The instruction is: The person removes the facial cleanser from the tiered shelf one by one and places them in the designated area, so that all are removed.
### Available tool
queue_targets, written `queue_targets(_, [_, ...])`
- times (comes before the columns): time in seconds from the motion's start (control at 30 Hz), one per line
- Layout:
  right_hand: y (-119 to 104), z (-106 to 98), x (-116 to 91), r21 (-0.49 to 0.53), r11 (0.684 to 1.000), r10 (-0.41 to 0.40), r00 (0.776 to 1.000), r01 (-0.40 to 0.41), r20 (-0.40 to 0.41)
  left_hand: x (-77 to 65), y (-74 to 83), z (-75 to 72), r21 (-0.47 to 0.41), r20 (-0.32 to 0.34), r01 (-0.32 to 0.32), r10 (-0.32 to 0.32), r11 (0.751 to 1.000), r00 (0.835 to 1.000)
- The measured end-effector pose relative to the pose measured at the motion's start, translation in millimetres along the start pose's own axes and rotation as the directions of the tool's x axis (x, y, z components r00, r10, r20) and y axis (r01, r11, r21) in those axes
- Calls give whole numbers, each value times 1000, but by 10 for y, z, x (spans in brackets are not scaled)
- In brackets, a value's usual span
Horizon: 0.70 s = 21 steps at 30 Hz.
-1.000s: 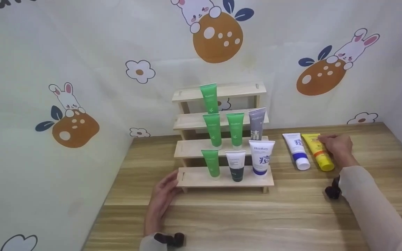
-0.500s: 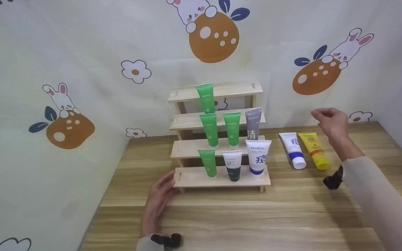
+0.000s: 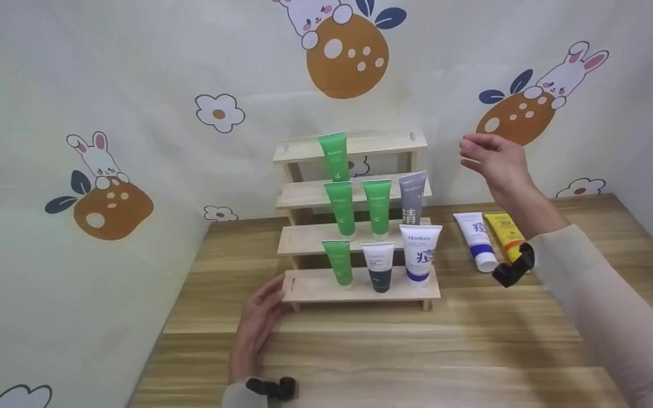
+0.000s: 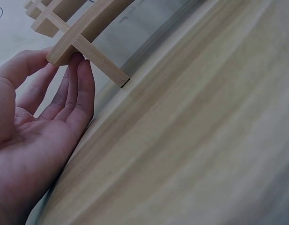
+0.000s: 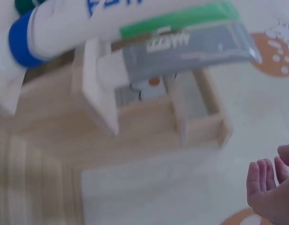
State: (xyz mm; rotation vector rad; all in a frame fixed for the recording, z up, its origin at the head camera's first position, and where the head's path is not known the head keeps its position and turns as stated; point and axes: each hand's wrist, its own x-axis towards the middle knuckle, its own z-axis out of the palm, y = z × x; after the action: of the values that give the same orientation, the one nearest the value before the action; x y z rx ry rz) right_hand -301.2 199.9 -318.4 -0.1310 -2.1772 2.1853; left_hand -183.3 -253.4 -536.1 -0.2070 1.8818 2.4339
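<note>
My left hand (image 3: 259, 326) pinches the left end of the lowest plank of a stepped wooden display rack (image 3: 309, 288). In the left wrist view, the fingertips (image 4: 85, 65) reach under the plank (image 4: 64, 51). To the right of the rack's upper tiers, my right hand (image 3: 499, 164) is raised with loosely bent fingers and holds nothing. On the bottom tier stand a small green tube (image 3: 339, 263), a white and dark green tube (image 3: 379, 266) and a white and blue tube (image 3: 419, 255). Higher up are more green tubes (image 3: 377, 208) and a grey tube (image 3: 411, 198).
Right of the rack, another white and blue tube (image 3: 475, 241) and a yellow tube (image 3: 502, 229) lie side by side on the wood-grain table (image 3: 360, 362). My right forearm partly covers the yellow one. A printed cloth (image 3: 162, 73) rises behind and beside the table.
My right hand has left the yellow tube, rising and moving left towards the rack's upper tiers. The tubes stay where they were, and my left hand keeps its hold.
</note>
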Motion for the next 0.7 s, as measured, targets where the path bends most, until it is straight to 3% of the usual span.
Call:
queue_targets(0.23, [-283,394,-68,25,999,-21,998,20,65,7,19,-8,-8,-1,-8,8,1000,1000])
queue_targets(0.53, [-559,848,-169,-120,986,-95,983,114,159,-4,27,5,-27,-6,-4,4,1000,1000])
queue_targets(0.7, [-601,1089,-212,-109,985,-104,969,131,223,-9,9,-15,-19,0,-11,11,1000,1000])
